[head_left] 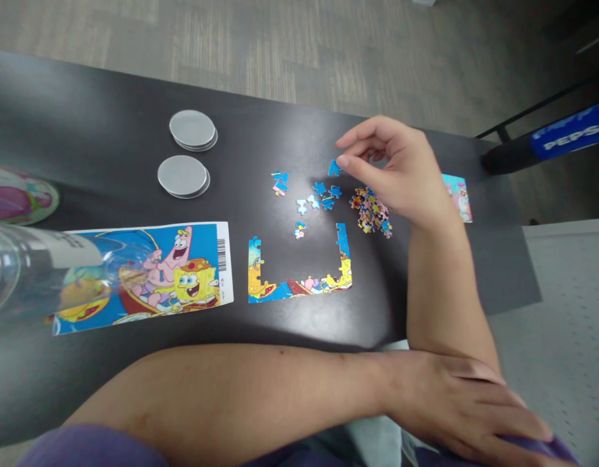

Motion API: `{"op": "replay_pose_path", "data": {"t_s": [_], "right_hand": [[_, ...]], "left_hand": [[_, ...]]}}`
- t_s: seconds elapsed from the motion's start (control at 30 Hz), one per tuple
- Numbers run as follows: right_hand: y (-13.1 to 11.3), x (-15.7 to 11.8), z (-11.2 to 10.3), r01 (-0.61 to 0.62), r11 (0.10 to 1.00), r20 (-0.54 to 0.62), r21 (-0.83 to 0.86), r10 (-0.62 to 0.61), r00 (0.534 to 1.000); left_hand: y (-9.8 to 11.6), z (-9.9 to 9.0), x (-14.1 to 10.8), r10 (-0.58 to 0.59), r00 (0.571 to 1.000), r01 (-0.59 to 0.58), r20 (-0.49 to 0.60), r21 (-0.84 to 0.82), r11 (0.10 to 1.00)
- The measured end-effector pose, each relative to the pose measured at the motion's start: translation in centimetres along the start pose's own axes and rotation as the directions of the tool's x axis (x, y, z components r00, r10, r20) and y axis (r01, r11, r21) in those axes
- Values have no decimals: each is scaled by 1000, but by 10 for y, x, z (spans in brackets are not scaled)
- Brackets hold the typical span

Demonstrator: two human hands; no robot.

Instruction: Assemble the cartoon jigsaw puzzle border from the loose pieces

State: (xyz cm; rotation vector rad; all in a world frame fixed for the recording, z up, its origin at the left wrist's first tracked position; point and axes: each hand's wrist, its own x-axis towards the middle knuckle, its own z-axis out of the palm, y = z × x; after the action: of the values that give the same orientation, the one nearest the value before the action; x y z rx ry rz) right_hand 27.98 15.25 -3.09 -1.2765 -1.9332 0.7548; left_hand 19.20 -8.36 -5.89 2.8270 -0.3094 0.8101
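Dark table, loose puzzle pieces, partial puzzle border, picture sheet, gray discs

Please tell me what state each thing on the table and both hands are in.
Puzzle border: joined on three sides, far side open
Loose pieces: scattered
Pile: heaped, unsorted
Sheet: flat, picture up
Discs: two stacks, slightly askew
Bottle: partly out of view, cap unclear
Right hand: at a blue piece, grip unclear
Left hand: resting across right arm
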Motion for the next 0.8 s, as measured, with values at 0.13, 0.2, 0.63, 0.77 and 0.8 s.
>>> {"op": "replay_pose_path", "data": {"t_s": [0.13, 0.2, 0.63, 0.77, 0.8], "right_hand": [[0, -1, 0, 2, 1000, -18, -7, -2, 1000], [0, -1, 0, 15, 1000, -22, -16, -15, 1000], [-6, -4, 4, 73, 993, -25, -88, -76, 997], [-15, -7, 6, 57, 995, 2, -85, -57, 998], [-16, -7, 6, 52, 995, 10, -86, -51, 999]], "left_hand": [[-3, -6, 3, 7, 995, -8, 102, 4, 1000], [-4, -5, 4, -2, 996, 2, 94, 0, 1000], [6, 19, -3, -42, 964, 60, -264, 60, 996], [9, 23, -5, -85, 950, 109, -301, 66, 992], [10, 25, -4, -80, 949, 105, -306, 66, 992]]}}
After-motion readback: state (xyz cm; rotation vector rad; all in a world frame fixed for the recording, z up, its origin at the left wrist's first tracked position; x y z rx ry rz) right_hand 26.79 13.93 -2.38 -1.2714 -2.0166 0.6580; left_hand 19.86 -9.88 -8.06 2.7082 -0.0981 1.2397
